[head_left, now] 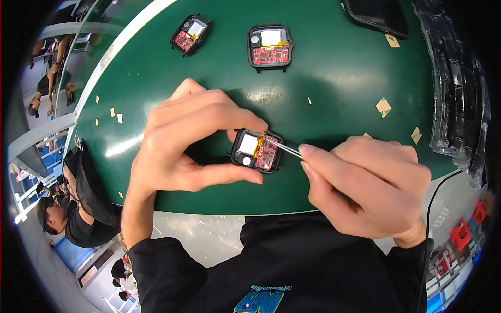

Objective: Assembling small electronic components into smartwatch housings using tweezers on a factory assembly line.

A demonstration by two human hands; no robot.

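Between the thumb and fingers of my left hand [188, 138] is an open smartwatch case [259, 151], black-framed, with a red circuit board, a white battery and an amber flex strip showing inside. My right hand [360, 182] pinches a pair of metal tweezers [287, 148]. Their tips reach into the case at the amber strip, over the edge of the red board; whether they grip anything is too small to tell. Farther off lie a second open watch case [270, 47] and, to its left, a third watch case [191, 34], tilted, both with similar insides.
Small tan paper pieces [383, 107] are scattered over the green table [209, 201]. A black tray [377, 16] sits at the far right, beside stacked black trays in clear plastic [456, 83]. A black cable [432, 201] hangs at the right. Other people [83, 208] sit at the left.
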